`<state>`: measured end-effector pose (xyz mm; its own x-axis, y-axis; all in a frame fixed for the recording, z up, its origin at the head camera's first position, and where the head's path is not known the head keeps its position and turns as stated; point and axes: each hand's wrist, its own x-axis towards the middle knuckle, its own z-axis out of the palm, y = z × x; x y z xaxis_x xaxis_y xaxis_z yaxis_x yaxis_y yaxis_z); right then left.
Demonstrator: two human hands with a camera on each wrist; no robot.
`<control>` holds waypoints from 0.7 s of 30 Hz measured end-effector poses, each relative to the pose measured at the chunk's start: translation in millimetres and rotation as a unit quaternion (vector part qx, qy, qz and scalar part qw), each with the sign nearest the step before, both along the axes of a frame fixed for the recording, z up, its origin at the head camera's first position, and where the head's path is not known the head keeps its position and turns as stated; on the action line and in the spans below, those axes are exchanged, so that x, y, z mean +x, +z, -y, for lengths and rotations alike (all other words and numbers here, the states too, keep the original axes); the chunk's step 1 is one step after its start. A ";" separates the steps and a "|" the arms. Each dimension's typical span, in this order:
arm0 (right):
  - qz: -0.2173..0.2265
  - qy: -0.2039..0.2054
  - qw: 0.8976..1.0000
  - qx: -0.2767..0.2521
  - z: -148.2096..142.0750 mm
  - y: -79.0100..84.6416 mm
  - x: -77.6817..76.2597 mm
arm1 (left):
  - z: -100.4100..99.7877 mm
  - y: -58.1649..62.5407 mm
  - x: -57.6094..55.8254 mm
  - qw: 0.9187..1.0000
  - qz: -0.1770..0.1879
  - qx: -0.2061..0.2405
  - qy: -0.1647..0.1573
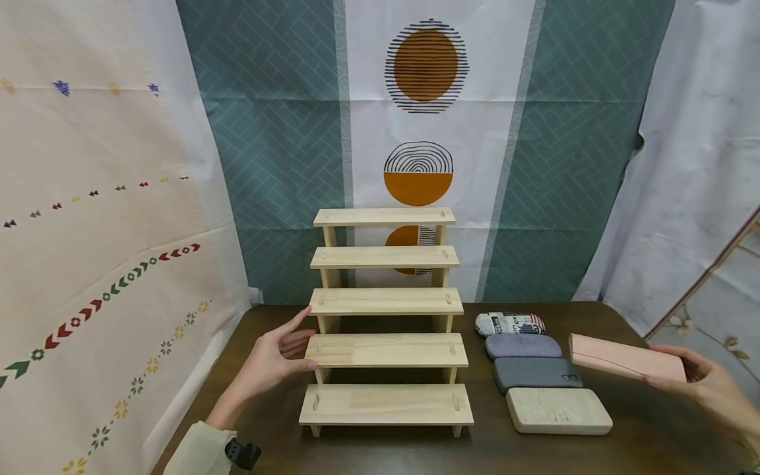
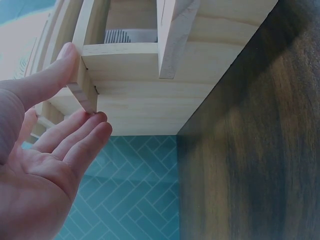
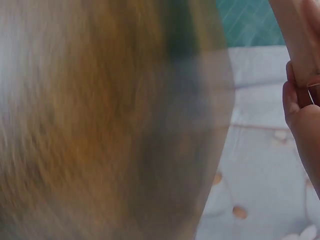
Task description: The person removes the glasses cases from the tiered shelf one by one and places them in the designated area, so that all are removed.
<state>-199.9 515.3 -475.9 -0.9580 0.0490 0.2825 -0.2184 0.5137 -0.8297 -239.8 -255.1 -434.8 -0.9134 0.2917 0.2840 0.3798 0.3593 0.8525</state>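
Note:
A pale wooden stepped rack (image 1: 386, 301) with several tiers stands in the middle of the table. My left hand (image 1: 276, 356) is at the rack's left side. In the left wrist view its thumb (image 2: 62, 62) lies on one face of a tier's end, and the other fingers touch that end from the opposite side. My right hand (image 1: 706, 382) grips the end of a pink glasses case (image 1: 623, 357), held tilted above the table at the right. Only part of this pink case (image 3: 295, 40) shows in the right wrist view.
Right of the rack, several glasses cases lie in a row: a print-patterned one (image 1: 509, 323), a purple one (image 1: 522, 346), a grey one (image 1: 534, 373) with a glasses mark, and a cream one (image 1: 558, 410). Patterned cloths (image 1: 285, 145) hang behind and beside the dark table (image 1: 267, 429).

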 end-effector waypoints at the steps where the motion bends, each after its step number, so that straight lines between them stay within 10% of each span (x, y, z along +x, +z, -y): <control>1: 0.008 -0.006 1.000 -0.001 -3.4 -1.6 0.1 | -0.1 0.1 0.0 1.000 0.000 0.000 0.000; 21: 0.107 -0.064 0.987 0.099 -45.5 -31.6 -11.7 | 0.4 -0.8 -1.4 1.000 0.005 0.008 -0.001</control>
<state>-211.6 560.8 -507.5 -0.9864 0.1380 0.0896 0.0292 0.6826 -0.7302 -241.2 -255.6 -435.6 -0.9160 0.2884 0.2790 0.3712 0.3455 0.8619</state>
